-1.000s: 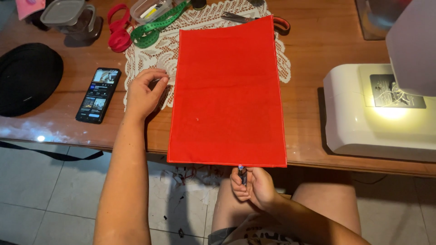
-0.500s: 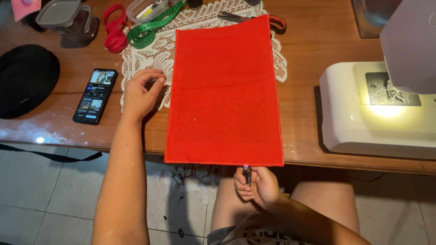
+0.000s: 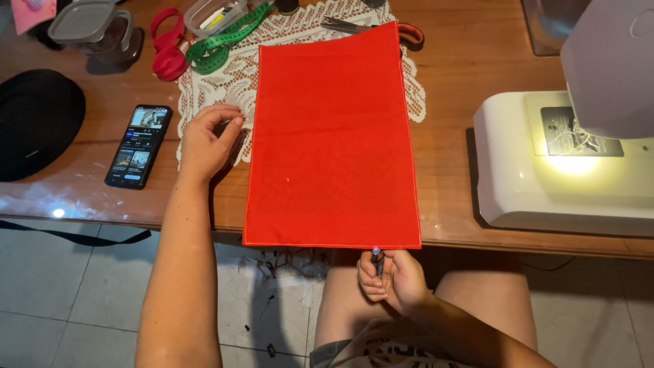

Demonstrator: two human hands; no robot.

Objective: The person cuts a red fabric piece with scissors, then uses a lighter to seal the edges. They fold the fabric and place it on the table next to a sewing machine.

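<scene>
While the red fabric rectangle (image 3: 332, 136) lies flat along the wooden table (image 3: 470, 75), its near stitched edge hanging just past the table's front, the left hand (image 3: 206, 140) rests beside its left edge on the white lace doily (image 3: 225, 82). That hand is loosely curled, fingertips bent toward the cloth's border and just beside it (whether they actually pinch the hem cannot be told), and it holds nothing that shows. The right hand (image 3: 392, 281) sits below the table edge, over the person's lap, closed in a fist around a small dark pen-like tool (image 3: 377, 259) whose tip points up at the fabric's near edge, close to its right corner.

The far end of the fabric covers much of the doily, and scissors (image 3: 354, 26) lie just beyond its top edge. A green measuring tape (image 3: 228, 41) curls near the doily's upper left, beside a red-handled tool (image 3: 165, 51) and a clear plastic container (image 3: 95, 27). A smartphone (image 3: 139, 144) with a lit screen lies left of the left hand, and a black round object (image 3: 34, 123) sits farther left. A white sewing machine (image 3: 572, 157), its lamp on, stands well apart at the right. Thread scraps litter the tiled floor (image 3: 68, 293).
</scene>
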